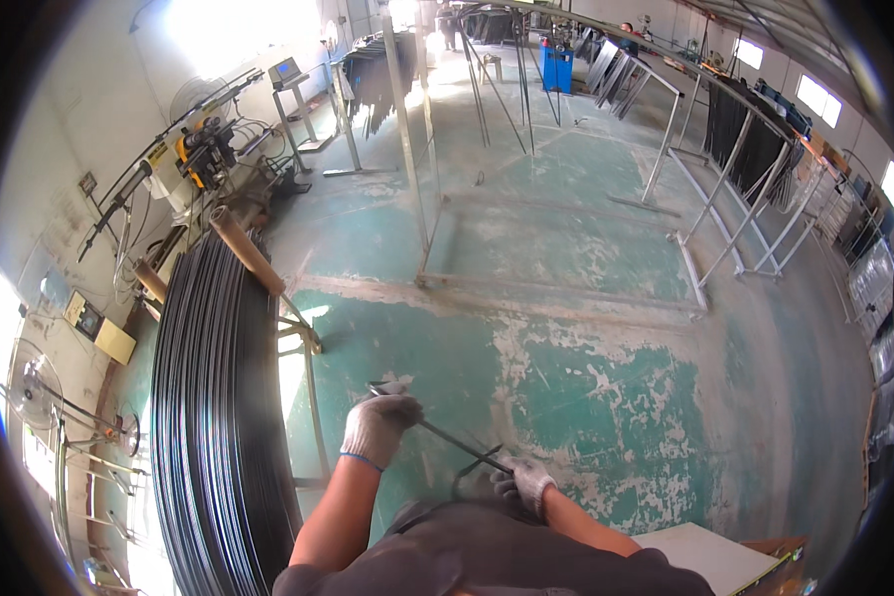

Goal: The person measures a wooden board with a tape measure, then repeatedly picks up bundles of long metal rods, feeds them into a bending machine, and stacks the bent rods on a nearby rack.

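Note:
Both of my hands wear pale knitted gloves with dark palms. A thin dark rod [457, 441] runs slantwise between them in front of my body. My left hand [379, 425] is closed around its upper end, and a short bent tip sticks out beyond the fingers. Lower and to the right, my right hand [526, 484] grips the rod's other end. Beside that hand a short dark piece crosses the rod; whether it is joined to the rod I cannot tell. To my left lies a thick stack of long black strips [209, 397], apart from my hands.
Brown tubes [245, 250] on a metal stand border the stack's far end. Ahead rises a tall metal frame [407, 139] with bars along the worn green floor [596, 387]. Racks of hanging black pieces [730, 129] stand right. A pale board [705, 558] lies near my right side.

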`<state>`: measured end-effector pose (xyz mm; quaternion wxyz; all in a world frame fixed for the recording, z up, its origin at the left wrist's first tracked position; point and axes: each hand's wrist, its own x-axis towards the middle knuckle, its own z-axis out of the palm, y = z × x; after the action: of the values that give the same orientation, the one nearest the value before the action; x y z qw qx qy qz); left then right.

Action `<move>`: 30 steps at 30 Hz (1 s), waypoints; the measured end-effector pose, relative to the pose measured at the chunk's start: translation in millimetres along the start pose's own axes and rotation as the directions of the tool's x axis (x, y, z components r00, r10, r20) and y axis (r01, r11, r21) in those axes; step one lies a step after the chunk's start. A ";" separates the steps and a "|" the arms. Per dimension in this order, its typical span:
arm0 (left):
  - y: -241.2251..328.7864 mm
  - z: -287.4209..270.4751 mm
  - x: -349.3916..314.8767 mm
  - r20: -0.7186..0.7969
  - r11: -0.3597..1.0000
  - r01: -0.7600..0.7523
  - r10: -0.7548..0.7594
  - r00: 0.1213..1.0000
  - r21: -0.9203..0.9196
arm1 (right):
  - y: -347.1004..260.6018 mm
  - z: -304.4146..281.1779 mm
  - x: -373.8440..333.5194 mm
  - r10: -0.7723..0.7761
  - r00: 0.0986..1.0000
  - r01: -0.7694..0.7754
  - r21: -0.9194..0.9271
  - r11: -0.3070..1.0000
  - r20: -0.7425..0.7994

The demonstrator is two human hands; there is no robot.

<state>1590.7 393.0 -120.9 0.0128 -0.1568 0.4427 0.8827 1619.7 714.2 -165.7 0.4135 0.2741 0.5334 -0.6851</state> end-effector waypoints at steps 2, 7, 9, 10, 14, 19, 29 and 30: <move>35.0 13.9 21.9 -0.072 0.999 -0.034 0.032 0.997 -0.022 | -29.7 13.2 32.9 -0.134 0.984 0.153 -0.174 0.973 0.120; 108.4 1.8 103.3 -0.181 0.984 -0.086 0.057 0.982 -0.155 | -118.8 82.2 100.1 -0.262 0.939 0.340 -0.510 0.790 0.221; 134.8 -10.9 154.5 -0.196 0.990 -0.096 0.074 0.978 -0.107 | -147.7 105.5 144.1 -0.362 0.868 0.496 -0.622 0.606 0.340; 149.4 -15.0 181.1 -0.196 0.989 -0.111 0.092 0.976 -0.093 | -167.4 122.8 156.9 -0.425 0.820 0.564 -0.660 0.496 0.382; 197.9 -36.2 275.6 -0.133 0.999 -0.036 0.031 0.991 -0.038 | -245.1 192.0 211.2 -0.586 0.557 0.731 -0.682 0.009 0.589; 280.4 -37.6 387.0 -0.066 0.998 -0.033 0.036 0.997 0.053 | -330.4 306.9 241.1 -0.644 0.468 0.857 -0.488 0.164 0.606; 441.2 -48.4 588.7 0.201 0.871 -0.403 0.358 0.912 0.281 | -550.5 458.8 340.9 -0.791 0.535 0.839 -0.075 0.539 0.295; 451.8 -55.4 611.1 0.196 0.856 -0.416 0.371 0.908 0.308 | -584.7 473.5 350.6 -0.813 0.509 0.854 -0.042 0.519 0.283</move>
<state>951.6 3.9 23.3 -0.1122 -0.0005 0.6105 0.7840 970.4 216.8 -24.4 0.1122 -0.1354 0.6063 -0.7755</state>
